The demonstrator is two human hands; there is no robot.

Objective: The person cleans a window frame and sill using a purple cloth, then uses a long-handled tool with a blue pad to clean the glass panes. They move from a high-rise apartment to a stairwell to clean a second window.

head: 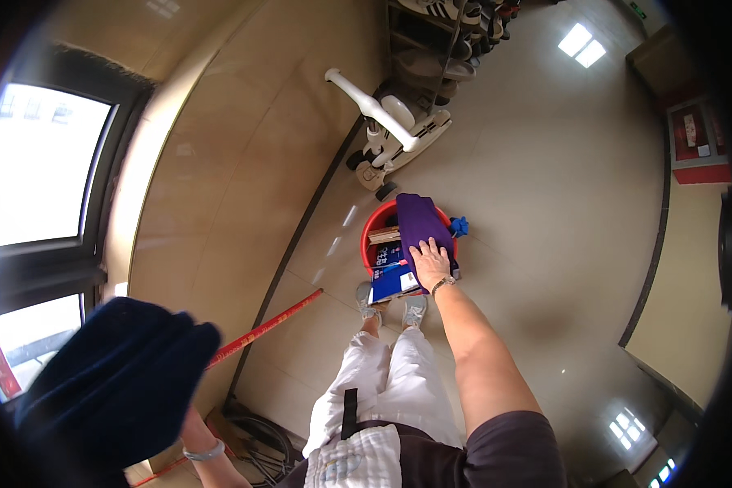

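My left hand (192, 424) is at the lower left, raised close to the camera and shut on a dark blue cloth (122, 378). The cloth hides most of its fingers. My right hand (432, 262) lies with spread fingers on a purple folded fabric item (421, 216). That fabric rests across a red round tub (367, 229) on the floor, just beyond my feet. Inside the tub are a book or wooden block (384, 235), a dark blue printed package (385, 256) and a blue flat box or folder (389, 284). A crumpled blue object (459, 227) hangs at the tub's right rim.
Beyond the tub a white scooter (381, 116) stands against the tiled wall, beside a rack of shoes (439, 55). A red strip with writing (268, 323) slants across the left. A bicycle wheel (265, 433) is low left; a window (43, 171) is further left. A red-framed cabinet (698, 137) is at right.
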